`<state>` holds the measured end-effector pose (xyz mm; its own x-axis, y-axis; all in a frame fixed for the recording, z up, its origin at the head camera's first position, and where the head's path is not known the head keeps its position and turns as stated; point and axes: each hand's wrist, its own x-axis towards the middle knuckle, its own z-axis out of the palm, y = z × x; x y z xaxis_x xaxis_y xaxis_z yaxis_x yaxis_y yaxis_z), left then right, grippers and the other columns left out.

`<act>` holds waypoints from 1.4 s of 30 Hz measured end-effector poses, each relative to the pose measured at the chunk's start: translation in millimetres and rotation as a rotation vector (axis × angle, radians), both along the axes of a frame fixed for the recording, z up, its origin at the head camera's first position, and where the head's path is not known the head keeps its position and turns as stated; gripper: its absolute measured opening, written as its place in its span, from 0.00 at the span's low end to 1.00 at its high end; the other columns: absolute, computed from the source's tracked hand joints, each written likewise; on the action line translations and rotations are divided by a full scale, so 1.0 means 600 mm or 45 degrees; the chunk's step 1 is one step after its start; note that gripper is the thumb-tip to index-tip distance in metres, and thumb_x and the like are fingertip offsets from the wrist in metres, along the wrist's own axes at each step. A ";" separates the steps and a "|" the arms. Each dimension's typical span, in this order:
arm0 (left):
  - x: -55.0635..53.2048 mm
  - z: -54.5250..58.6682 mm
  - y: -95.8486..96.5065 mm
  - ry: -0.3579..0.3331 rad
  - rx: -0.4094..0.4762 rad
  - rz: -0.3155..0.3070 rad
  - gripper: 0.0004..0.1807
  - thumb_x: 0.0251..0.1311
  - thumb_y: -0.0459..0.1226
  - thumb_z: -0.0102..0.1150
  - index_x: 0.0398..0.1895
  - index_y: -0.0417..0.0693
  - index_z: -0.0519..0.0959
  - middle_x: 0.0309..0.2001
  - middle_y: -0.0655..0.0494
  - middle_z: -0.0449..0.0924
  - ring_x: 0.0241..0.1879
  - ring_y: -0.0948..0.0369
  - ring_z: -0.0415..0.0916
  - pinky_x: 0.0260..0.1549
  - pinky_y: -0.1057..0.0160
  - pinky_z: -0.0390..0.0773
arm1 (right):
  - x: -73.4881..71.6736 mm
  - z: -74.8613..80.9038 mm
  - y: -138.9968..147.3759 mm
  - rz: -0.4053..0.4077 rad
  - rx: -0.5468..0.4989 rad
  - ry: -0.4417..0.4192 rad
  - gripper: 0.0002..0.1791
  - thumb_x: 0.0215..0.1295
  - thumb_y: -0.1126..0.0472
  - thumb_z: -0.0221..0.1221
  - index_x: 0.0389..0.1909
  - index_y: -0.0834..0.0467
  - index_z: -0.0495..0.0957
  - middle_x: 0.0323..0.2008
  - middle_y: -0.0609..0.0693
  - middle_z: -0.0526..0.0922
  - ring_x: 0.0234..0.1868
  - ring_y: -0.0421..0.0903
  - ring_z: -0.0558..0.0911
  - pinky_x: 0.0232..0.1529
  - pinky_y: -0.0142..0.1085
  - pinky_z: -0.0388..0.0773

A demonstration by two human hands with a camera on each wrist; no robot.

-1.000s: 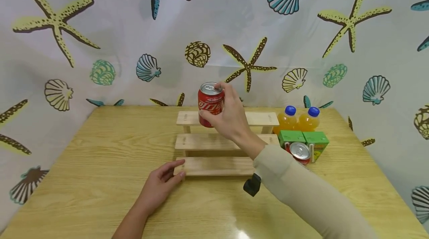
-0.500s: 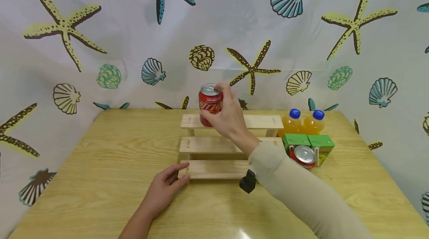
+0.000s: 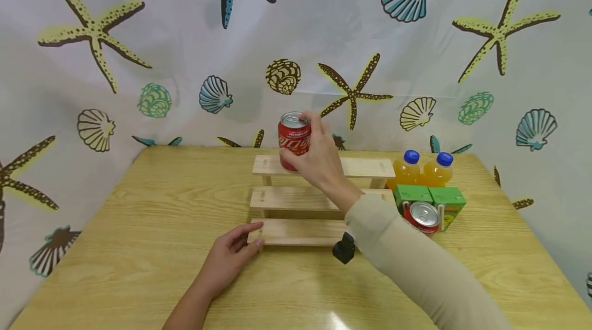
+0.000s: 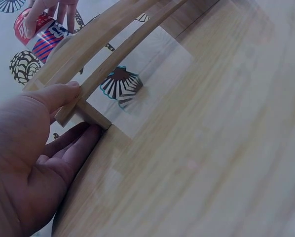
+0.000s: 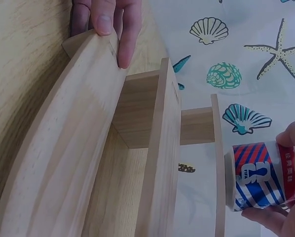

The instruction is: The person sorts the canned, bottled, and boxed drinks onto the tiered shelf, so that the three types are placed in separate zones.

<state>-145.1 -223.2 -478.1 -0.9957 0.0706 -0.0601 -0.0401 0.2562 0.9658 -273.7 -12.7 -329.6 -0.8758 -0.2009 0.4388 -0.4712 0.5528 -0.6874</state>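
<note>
A red drink can (image 3: 293, 140) is upright at the left part of the top step of a three-step wooden rack (image 3: 300, 199). My right hand (image 3: 321, 158) grips it from the right side, one finger reaching over the lid. In the right wrist view the base of the can (image 5: 258, 175) is right by the top board; whether it bears on it I cannot tell. My left hand (image 3: 228, 258) holds the left end of the lowest step. In the left wrist view the left thumb (image 4: 61, 94) lies on the board and the fingers are by its support.
Right of the rack stand two orange juice bottles (image 3: 437, 171) with blue caps. Two green juice cartons (image 3: 448, 199) are in front of them, and another red can (image 3: 424, 217) stands before the cartons. A shell-patterned cloth (image 3: 250, 62) hangs behind the wooden table (image 3: 152, 232).
Relative to the rack, the can in my right hand has shifted slightly left and back over the top step. My left hand keeps its hold. The head view has shifted a little.
</note>
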 end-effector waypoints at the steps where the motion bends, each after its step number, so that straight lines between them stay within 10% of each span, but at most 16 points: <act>1: 0.000 0.000 0.000 -0.003 0.002 -0.003 0.28 0.62 0.53 0.65 0.65 0.59 0.76 0.73 0.51 0.65 0.76 0.51 0.55 0.71 0.55 0.62 | 0.000 0.000 0.001 0.003 0.000 0.000 0.40 0.59 0.52 0.70 0.68 0.48 0.58 0.61 0.58 0.69 0.58 0.54 0.78 0.56 0.50 0.83; 42: -0.002 0.003 0.004 -0.025 -0.017 0.009 0.29 0.62 0.54 0.65 0.66 0.59 0.75 0.74 0.50 0.64 0.75 0.51 0.56 0.72 0.51 0.63 | 0.021 -0.004 0.055 0.166 -0.154 -0.016 0.45 0.58 0.55 0.72 0.73 0.43 0.58 0.67 0.55 0.69 0.65 0.56 0.74 0.57 0.55 0.81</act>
